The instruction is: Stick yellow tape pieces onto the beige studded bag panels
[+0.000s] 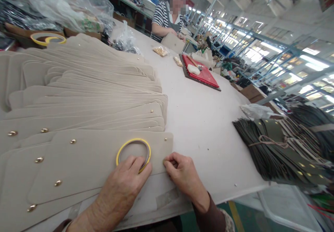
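A beige fabric panel (96,162) with gold studs lies on top of a fanned pile of like panels (78,85). A thin yellow tape ring (133,152) rests on this panel. My left hand (125,183) lies on the ring's near edge, fingers curled over it. My right hand (182,174) is closed in a pinch at the panel's right near corner, by a small gold stud (165,139). What the fingertips pinch is too small to make out.
A white table (203,120) carries a red mat (200,72) with tools, small bags of hardware (160,51), and bundles of dark green pieces (276,152) at right. Another person in a striped top (167,19) works at the far end. Plastic bags and more yellow tape rolls (48,38) sit at the back left.
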A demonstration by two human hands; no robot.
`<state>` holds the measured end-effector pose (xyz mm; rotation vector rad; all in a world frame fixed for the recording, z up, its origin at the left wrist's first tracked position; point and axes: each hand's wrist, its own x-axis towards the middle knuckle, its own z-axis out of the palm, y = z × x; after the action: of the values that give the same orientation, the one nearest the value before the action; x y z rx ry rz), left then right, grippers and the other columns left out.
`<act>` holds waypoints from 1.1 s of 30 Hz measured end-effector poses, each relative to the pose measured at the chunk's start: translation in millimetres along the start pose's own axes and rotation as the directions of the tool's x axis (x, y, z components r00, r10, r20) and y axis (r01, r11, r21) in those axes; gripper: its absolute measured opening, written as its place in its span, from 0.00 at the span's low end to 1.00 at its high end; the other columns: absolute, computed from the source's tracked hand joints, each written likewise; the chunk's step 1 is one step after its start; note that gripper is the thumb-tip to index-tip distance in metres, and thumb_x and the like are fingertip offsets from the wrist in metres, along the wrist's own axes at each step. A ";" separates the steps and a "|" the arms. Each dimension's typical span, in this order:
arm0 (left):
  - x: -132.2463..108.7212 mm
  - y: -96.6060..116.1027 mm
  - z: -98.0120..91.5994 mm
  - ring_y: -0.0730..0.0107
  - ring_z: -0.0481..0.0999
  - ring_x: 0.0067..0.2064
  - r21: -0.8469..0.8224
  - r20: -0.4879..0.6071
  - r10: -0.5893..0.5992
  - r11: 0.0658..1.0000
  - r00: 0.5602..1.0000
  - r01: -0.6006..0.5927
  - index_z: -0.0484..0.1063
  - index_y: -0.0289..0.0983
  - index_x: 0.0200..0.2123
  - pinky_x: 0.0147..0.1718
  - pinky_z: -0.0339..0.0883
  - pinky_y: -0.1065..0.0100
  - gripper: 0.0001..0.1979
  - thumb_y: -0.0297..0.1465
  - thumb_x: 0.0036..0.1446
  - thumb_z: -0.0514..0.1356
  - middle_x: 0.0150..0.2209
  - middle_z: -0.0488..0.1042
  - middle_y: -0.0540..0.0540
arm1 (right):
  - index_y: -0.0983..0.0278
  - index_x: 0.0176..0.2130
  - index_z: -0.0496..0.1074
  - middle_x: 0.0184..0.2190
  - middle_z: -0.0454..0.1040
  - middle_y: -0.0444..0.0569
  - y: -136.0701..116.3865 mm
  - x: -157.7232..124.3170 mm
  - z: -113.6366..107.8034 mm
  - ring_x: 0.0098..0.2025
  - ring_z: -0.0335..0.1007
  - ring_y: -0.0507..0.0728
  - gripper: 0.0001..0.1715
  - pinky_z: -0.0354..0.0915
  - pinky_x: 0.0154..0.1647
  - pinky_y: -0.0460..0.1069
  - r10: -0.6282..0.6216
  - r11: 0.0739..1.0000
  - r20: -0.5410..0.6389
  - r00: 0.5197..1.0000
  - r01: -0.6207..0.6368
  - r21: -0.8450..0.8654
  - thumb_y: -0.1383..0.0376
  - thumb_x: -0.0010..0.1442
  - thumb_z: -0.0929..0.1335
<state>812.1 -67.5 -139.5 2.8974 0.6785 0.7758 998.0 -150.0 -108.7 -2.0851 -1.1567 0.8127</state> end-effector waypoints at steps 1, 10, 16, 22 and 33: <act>0.7 -0.4 -0.7 0.60 0.66 0.36 -0.003 0.001 0.007 1.000 1.000 -0.007 0.72 0.38 0.38 0.33 0.66 0.62 0.13 0.19 0.60 0.50 0.35 0.70 0.45 | 0.65 0.38 0.74 0.18 0.71 0.40 0.9 -0.2 -0.5 0.20 0.65 0.50 0.08 0.60 0.22 0.42 0.001 1.000 -0.001 1.000 -0.001 0.004 0.67 0.57 0.67; -0.5 -1.5 -1.5 0.60 0.68 0.36 -0.052 0.001 0.026 0.998 1.000 -0.026 0.71 0.36 0.41 0.33 0.66 0.62 0.13 0.18 0.57 0.52 0.35 0.72 0.45 | 0.63 0.33 0.74 0.27 0.77 0.49 18.5 -24.9 5.1 0.29 0.73 0.54 0.10 0.66 0.31 0.47 -0.187 0.980 -0.150 0.971 0.175 -0.090 0.62 0.63 0.66; -1.5 -0.9 -2.8 0.60 0.69 0.36 -0.069 0.004 0.011 0.998 1.000 -0.011 0.71 0.36 0.41 0.33 0.67 0.61 0.13 0.18 0.58 0.52 0.35 0.73 0.45 | 0.63 0.32 0.76 0.29 0.78 0.50 5.0 -19.7 14.3 0.30 0.73 0.56 0.11 0.63 0.34 0.47 -0.219 0.943 -0.187 0.958 0.159 -0.292 0.66 0.64 0.65; 3.4 -2.1 -6.1 0.63 0.72 0.33 -0.094 -0.114 0.014 0.995 0.993 -0.025 0.71 0.36 0.40 0.32 0.69 0.63 0.15 0.20 0.63 0.46 0.33 0.75 0.46 | 0.63 0.25 0.72 0.19 0.70 0.41 -9.4 -0.2 13.0 0.22 0.65 0.51 0.08 0.57 0.27 0.45 -0.051 0.968 -0.186 0.981 0.002 -0.252 0.69 0.55 0.67; -9.8 -7.4 -33.4 0.75 0.77 0.26 -0.319 -0.222 -0.075 0.948 0.972 0.001 0.55 0.32 0.65 0.29 0.70 0.77 0.24 0.28 0.68 0.51 0.33 0.80 0.47 | 0.63 0.36 0.76 0.30 0.77 0.46 -25.1 -27.1 -2.1 0.30 0.70 0.52 0.07 0.65 0.34 0.45 -0.347 0.936 -0.063 0.936 0.341 -0.085 0.69 0.59 0.67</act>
<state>785.3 -66.7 -116.2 2.5211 0.5638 1.1164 975.3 -163.4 -82.7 -1.8745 -1.4737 0.5254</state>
